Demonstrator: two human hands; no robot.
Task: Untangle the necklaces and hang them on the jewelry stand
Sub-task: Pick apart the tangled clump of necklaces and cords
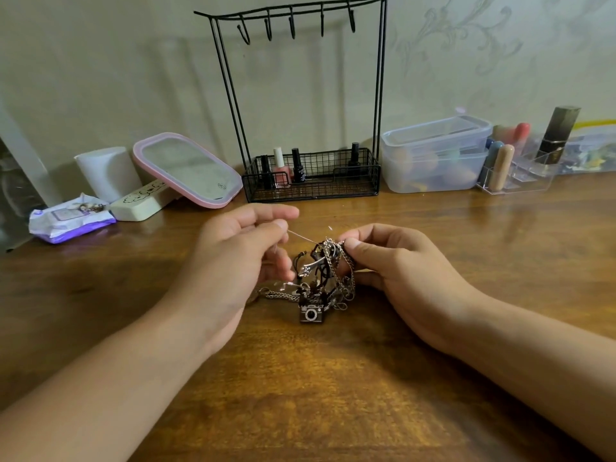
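Necklaces sit as one knotted clump of silver chain and black cord, mid-table near the front, partly lifted between both hands, with a camera-shaped pendant hanging at the bottom and resting on the wooden table. Left hand pinches a thin silver strand between thumb and forefinger, pulled taut toward the left. Right hand grips the top of the clump, thumb and fingers curled round the chains. Looks like the first strand is being teased out; nothing hung yet, so early in the task. Advice: keep the pull light and in line with the strand, let the right hand loosen the knot rather than clamp it, feed slack through, don't yank or the fine chain could cinch or snap. Free the pendant end last. Jewelry stand is just beyond, far centre, black wire, all hooks bare, nail polish bottles in its basket. Pink-rimmed mirror far left, plastic tubs far right.
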